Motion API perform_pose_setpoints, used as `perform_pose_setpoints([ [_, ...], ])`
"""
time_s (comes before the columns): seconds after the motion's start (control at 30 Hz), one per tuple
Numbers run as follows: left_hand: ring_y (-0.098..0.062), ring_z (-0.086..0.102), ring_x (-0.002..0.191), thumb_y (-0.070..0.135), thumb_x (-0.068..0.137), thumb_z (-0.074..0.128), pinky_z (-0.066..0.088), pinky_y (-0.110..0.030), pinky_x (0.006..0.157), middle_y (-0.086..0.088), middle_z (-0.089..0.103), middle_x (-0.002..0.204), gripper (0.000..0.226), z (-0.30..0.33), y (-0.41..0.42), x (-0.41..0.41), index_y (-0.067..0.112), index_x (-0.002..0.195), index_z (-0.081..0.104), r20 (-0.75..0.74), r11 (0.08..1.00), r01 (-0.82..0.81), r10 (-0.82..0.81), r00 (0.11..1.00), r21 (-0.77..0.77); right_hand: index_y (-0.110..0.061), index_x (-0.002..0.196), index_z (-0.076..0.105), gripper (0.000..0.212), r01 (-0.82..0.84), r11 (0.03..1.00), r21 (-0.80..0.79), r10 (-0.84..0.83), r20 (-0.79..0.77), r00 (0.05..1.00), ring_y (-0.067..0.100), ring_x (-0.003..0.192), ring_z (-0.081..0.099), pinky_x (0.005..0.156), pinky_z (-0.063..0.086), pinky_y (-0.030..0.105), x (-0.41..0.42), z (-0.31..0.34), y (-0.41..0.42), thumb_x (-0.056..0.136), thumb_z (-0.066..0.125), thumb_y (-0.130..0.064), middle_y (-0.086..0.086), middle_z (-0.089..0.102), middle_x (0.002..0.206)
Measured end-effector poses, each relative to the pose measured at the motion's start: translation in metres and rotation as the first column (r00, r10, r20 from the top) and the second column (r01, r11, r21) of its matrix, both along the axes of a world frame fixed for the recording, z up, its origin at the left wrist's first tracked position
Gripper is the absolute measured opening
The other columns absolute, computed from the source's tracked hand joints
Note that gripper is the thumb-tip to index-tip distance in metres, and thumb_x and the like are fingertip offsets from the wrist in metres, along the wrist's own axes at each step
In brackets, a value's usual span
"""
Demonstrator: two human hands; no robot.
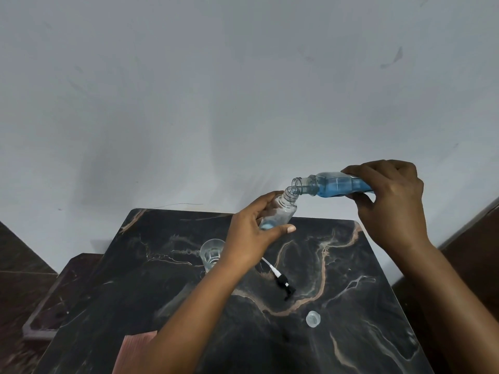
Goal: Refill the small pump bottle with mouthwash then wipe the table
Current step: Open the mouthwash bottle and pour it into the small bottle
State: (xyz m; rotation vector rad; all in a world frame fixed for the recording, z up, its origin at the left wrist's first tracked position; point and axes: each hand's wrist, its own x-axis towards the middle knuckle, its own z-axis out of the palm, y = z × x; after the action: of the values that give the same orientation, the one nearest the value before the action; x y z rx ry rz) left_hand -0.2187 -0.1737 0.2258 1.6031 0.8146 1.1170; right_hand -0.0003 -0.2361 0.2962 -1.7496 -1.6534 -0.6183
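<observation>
Plainly, blue mouthwash could be spilled onto the dark marbled table [351, 265] below if the clear, tilted mouthwash bottle [332, 184], gripped by the right hand [391, 201], is tipped off the narrow neck of the small clear pump bottle [280, 211] clasped in the left hand [251, 238].

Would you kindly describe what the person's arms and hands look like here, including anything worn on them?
Both forearms are bare as far as the frame shows; no sleeves are in view. The left hand and right hand wear no gloves, and no rings, watch or bracelets are visible. The nails look short and unpainted.

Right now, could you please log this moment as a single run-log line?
step: pouring | left hand: holds small clear bottle | right hand: tilts blue mouthwash bottle | black pump head, clear cap: on table
</observation>
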Motion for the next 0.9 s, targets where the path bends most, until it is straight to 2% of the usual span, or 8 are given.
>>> perform_pose_setpoints([
  [0.17,-0.005,0.067,0.106,0.02,0.069,0.088,0.054,-0.017,0.088,0.007,0.07,0.114,0.063,-0.0001,-0.0006,-0.0004,0.058,0.111,0.059,0.003,1.0,-0.009,0.009,1.0,0.004,-0.018,0.109,0.071,0.039,-0.005,1.0,0.011,0.005,0.001,1.0,0.04,0.104,0.051,0.077,0.037,0.044,-0.0007,0.0004,0.0001,0.075,0.078,-0.001,0.004,0.069,0.103],
  [0.37,-0.008,0.067,0.108,0.019,0.07,0.087,0.055,-0.023,0.091,0.006,0.07,0.116,0.063,-0.0002,-0.0002,-0.0006,0.055,0.113,0.059,0.003,1.0,-0.006,0.006,1.0,-0.002,-0.017,0.108,0.071,0.039,-0.007,1.0,0.013,0.007,0.01,1.0,0.04,0.104,0.051,0.076,0.036,0.043,-0.0014,0.0002,-0.0005,0.074,0.079,-0.001,0.005,0.069,0.102],
  [0.5,-0.007,0.067,0.108,0.018,0.07,0.087,0.054,-0.02,0.091,0.006,0.07,0.116,0.063,-0.0009,-0.0013,-0.0011,0.053,0.114,0.059,0.014,1.0,0.004,-0.004,1.0,-0.008,-0.017,0.108,0.071,0.039,-0.006,1.0,0.011,0.005,0.011,1.0,0.04,0.104,0.051,0.076,0.036,0.044,-0.0021,0.0002,-0.0012,0.074,0.079,-0.001,0.005,0.069,0.102],
  [0.67,-0.008,0.066,0.11,0.016,0.07,0.087,0.054,-0.025,0.095,0.006,0.07,0.118,0.063,-0.001,-0.0022,0.0,0.043,0.12,0.06,0.006,1.0,0.006,-0.006,1.0,-0.012,-0.017,0.109,0.071,0.039,-0.004,1.0,0.003,0.004,0.013,1.0,0.04,0.105,0.05,0.077,0.036,0.044,-0.0016,0.0013,-0.002,0.074,0.078,0.0,0.005,0.069,0.103],
  [0.8,-0.004,0.067,0.108,0.016,0.07,0.087,0.053,-0.019,0.092,0.007,0.07,0.117,0.064,0.0,-0.0025,0.0003,0.051,0.114,0.058,0.008,1.0,-0.006,0.006,1.0,-0.003,-0.017,0.109,0.071,0.039,-0.002,1.0,0.005,0.002,0.023,1.0,0.041,0.105,0.051,0.077,0.036,0.044,-0.001,0.0024,-0.0025,0.074,0.078,0.0,0.006,0.069,0.103],
  [0.9,-0.005,0.067,0.107,0.017,0.07,0.087,0.053,-0.019,0.09,0.006,0.07,0.116,0.064,-0.0003,-0.0022,0.0001,0.051,0.115,0.059,0.006,1.0,-0.007,0.007,1.0,-0.003,-0.017,0.109,0.071,0.04,-0.003,1.0,0.004,0.003,0.017,1.0,0.04,0.105,0.05,0.077,0.036,0.043,-0.0007,0.0019,-0.0024,0.074,0.078,0.0,0.005,0.069,0.103],
])
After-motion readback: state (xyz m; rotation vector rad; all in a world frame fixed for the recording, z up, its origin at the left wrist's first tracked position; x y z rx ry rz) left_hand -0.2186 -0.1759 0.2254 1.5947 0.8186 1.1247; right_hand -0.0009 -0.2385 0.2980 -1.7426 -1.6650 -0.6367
